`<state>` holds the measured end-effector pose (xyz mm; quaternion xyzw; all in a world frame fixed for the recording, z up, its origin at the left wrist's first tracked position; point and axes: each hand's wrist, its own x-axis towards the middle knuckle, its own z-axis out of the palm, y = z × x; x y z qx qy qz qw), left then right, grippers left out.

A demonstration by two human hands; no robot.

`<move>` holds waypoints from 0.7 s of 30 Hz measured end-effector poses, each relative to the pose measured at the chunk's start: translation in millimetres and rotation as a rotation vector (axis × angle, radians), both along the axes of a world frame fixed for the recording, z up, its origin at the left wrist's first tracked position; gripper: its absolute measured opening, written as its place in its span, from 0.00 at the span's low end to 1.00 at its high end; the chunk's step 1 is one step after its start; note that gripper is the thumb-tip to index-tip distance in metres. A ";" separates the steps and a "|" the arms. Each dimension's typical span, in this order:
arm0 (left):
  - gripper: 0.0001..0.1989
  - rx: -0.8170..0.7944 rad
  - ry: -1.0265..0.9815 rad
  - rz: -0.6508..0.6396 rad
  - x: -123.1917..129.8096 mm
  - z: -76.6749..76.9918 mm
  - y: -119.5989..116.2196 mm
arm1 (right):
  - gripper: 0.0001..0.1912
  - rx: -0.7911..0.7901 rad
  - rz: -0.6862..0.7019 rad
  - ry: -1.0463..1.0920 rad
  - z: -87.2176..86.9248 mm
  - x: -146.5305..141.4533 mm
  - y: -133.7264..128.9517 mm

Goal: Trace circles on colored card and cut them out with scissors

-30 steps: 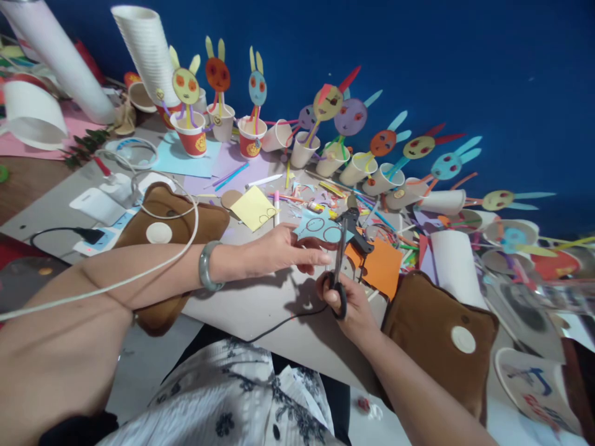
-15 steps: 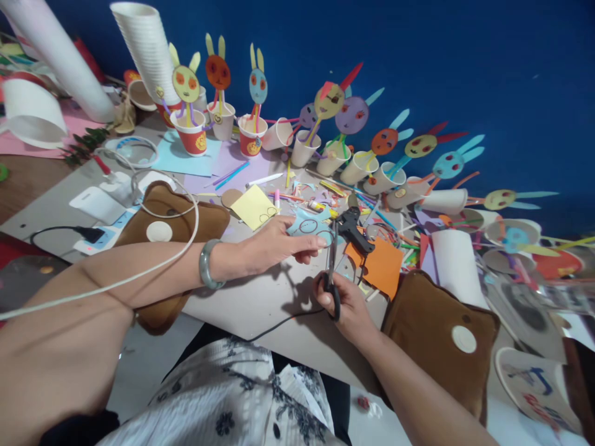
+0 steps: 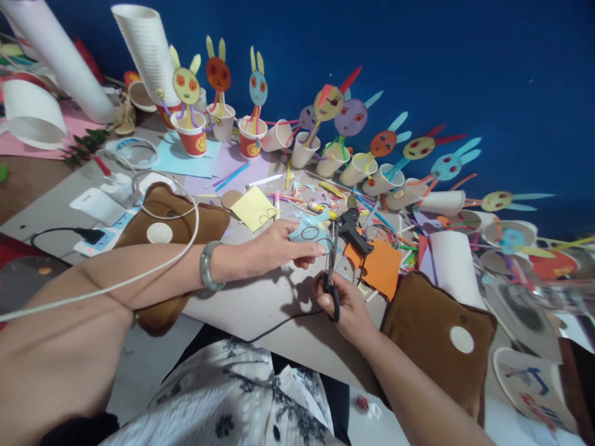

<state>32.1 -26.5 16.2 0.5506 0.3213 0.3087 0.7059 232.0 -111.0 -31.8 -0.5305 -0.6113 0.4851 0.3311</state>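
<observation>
Pinched between thumb and fingers of my left hand (image 3: 290,246) is a piece of light blue paper (image 3: 312,229) with dark oval outlines drawn on it. My right hand (image 3: 341,300) has its fingers through the black handles of a pair of scissors (image 3: 331,282). The blades point up and away from me, at the right edge of the blue paper. Just beyond them a black glue gun (image 3: 356,232) lies on the table, close to an orange sheet (image 3: 383,266). A yellow paper square (image 3: 255,207) with small drawn outlines lies past my left hand.
Rabbit-faced paper figures (image 3: 351,114) stand in cups along the blue wall. Paper scraps and markers (image 3: 320,207) litter the middle. Brown cushions (image 3: 439,341) lie at both sides. A white cable (image 3: 190,238) crosses above my left forearm, near a power strip (image 3: 106,235).
The blue paper has tilted slightly in my left hand, so its drawn ovals sit at a different angle. The scissors have hardly moved.
</observation>
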 end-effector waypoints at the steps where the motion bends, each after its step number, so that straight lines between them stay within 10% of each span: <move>1: 0.16 -0.001 -0.003 -0.002 0.1 0.0 0.2 | 0.34 0.001 0.000 0.000 -0.2 0.1 0.0; 21: 0.17 -0.003 0.013 -0.026 0.0 2.4 0.4 | 0.32 0.007 -0.013 0.015 2.3 -1.0 0.6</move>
